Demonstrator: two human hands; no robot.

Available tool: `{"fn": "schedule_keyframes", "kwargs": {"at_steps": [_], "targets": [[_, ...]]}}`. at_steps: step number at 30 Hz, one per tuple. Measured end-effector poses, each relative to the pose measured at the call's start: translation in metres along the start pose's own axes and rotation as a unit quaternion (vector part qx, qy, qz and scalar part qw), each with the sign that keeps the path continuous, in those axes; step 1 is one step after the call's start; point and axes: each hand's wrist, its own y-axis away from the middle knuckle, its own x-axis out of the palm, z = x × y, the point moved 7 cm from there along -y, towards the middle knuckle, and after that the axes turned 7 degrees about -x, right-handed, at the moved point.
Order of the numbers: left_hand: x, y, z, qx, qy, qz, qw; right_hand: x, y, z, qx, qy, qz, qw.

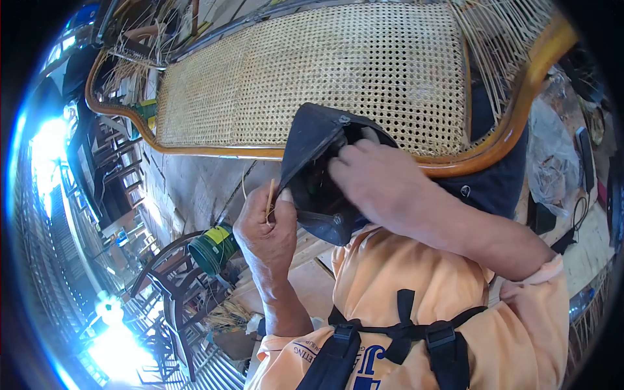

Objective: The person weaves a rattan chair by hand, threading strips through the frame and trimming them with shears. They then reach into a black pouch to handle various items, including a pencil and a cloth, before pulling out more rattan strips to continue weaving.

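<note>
A black pouch [309, 140] with metal studs gapes toward me, in front of the woven cane panel [312, 71]. My left hand [268, 224] is closed at the pouch's left edge, its thumb pressing on the rim. A thin cane strip [270, 203] also sticks up from between that thumb and the fingers. My right hand [374, 172] reaches into the pouch's mouth from the right. Its fingertips are hidden inside, so whether they grip anything does not show.
A curved wooden frame [214, 152] borders the panel, with loose cane strands [497, 45] at the upper right. A green bucket [213, 249] stands at lower left, near dark wooden chair frames [175, 305]. A clear plastic bag [551, 156] lies on the right.
</note>
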Motion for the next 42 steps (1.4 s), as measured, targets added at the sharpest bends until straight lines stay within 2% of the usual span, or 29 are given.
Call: {"fn": "schedule_keyframes", "kwargs": {"at_steps": [2, 4, 7, 10, 13, 15, 17, 19, 24, 27, 30, 32, 34, 38, 42], "targets": [[0.001, -0.003, -0.001, 0.007, -0.003, 0.011, 1.0, -0.026, 0.014, -0.007, -0.007, -0.066, -0.043, 0.997], [0.001, -0.005, -0.007, 0.03, -0.024, 0.016, 0.999, -0.036, 0.033, -0.019, 0.02, -0.115, -0.107, 0.987], [0.004, -0.007, -0.01, 0.021, -0.007, 0.031, 0.999, -0.045, 0.059, -0.038, 0.101, -0.173, -0.154, 0.968], [0.006, -0.008, -0.014, 0.04, -0.011, 0.04, 0.998, -0.051, 0.071, -0.047, 0.121, -0.192, -0.202, 0.953], [0.008, -0.006, -0.02, 0.06, -0.027, 0.049, 0.997, -0.046, 0.041, -0.02, -0.037, -0.152, -0.135, 0.978], [0.008, -0.004, -0.025, 0.077, -0.04, 0.047, 0.995, -0.015, 0.009, -0.002, -0.137, -0.11, -0.048, 0.983], [0.006, -0.001, -0.027, 0.096, -0.045, 0.032, 0.994, 0.027, -0.016, 0.007, -0.192, -0.088, -0.017, 0.977], [0.005, 0.0, -0.028, 0.115, -0.048, 0.033, 0.992, 0.071, -0.042, 0.009, -0.137, -0.064, 0.264, 0.953], [0.007, -0.003, -0.025, 0.115, -0.056, 0.032, 0.991, 0.118, -0.054, 0.0, -0.087, -0.046, 0.276, 0.956], [0.003, -0.008, -0.007, 0.081, -0.047, 0.009, 0.996, 0.107, -0.051, -0.001, -0.06, -0.036, 0.321, 0.945], [-0.005, -0.013, 0.005, 0.039, -0.036, -0.022, 0.998, 0.081, -0.042, 0.0, -0.073, -0.022, 0.36, 0.93], [-0.008, -0.015, 0.005, 0.052, -0.043, -0.024, 0.997, 0.074, -0.029, -0.003, -0.088, -0.011, 0.375, 0.923], [-0.009, -0.018, 0.003, 0.076, -0.06, -0.018, 0.995, 0.071, -0.016, -0.004, -0.1, 0.017, 0.361, 0.927], [-0.002, -0.021, 0.012, 0.085, -0.008, 0.01, 0.996, 0.07, -0.005, -0.002, -0.123, 0.085, 0.292, 0.945], [0.006, -0.031, 0.007, 0.11, 0.028, 0.09, 0.989, 0.066, 0.001, -0.003, -0.119, 0.115, 0.254, 0.953]]}}
